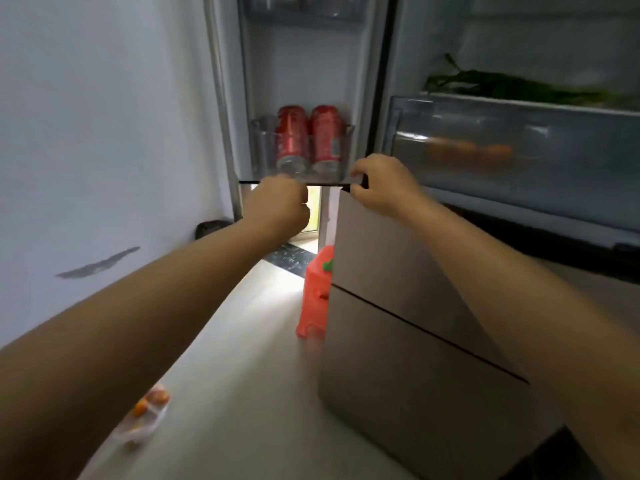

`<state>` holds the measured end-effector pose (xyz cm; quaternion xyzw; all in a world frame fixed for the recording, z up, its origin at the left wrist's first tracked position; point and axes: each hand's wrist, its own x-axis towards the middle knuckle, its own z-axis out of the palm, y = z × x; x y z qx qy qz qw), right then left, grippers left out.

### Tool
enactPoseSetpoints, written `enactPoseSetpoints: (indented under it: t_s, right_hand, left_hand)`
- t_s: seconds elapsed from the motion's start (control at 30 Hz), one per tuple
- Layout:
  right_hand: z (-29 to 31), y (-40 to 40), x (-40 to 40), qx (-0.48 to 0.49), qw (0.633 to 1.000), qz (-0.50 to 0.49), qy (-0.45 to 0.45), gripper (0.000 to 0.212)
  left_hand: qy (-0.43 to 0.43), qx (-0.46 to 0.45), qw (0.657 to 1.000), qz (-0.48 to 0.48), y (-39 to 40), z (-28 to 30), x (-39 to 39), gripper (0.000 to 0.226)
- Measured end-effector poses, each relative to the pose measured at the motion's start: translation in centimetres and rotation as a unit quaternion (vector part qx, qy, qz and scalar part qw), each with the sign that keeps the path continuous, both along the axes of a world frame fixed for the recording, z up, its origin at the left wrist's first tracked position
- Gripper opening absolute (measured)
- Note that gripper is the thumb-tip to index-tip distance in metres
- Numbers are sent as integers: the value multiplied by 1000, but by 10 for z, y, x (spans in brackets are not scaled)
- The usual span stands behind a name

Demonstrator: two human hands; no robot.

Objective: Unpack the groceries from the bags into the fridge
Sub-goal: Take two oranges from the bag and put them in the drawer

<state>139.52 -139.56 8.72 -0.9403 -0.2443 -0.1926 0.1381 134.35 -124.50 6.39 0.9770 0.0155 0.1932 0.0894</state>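
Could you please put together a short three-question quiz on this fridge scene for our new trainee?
1. True or false: the door bin holds three red cans.
2. What is the right hand gripping: A) a can, B) the top edge of the lower door, C) a bag?
3. Where do the green leaves lie?

Key: 1. False, two red cans. 2. B. 3. On the shelf above the clear drawer.

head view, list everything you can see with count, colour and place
soda cans: two, red, side by side in the clear bin of the open fridge door
leafy greens: one bunch, green, on the fridge shelf above the drawer
crisper drawer: one, clear, orange items inside, blurred
plastic stool: one, coral red, on the floor beside the lower fridge door
bag of oranges: one, clear, floor lower left
left hand: curled, below the door bin
right hand: fingers on the lower door's top edge
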Motion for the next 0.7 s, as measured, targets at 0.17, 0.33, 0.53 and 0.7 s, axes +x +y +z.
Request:
enactPoseSetpoints:
  t_s: [0.17,0.33,0.53,0.7]
  right_hand:
    - [-48,123,-47,-8,994,99,50,34]
    - [-92,263,-96,6,980,178,87,28]
    - [-149,400,-146,-1,962,220,160,35]
    - [-209,468,-158,-48,946,216,236,35]
  left_hand:
    - [35,-31,993,106,119,-45,-77,31]
    - [89,-23,976,198,245,-86,-148,31]
    - [161,-8,958,237,375,-145,-211,32]
    - [235,-34,939,250,447,-201,-227,33]
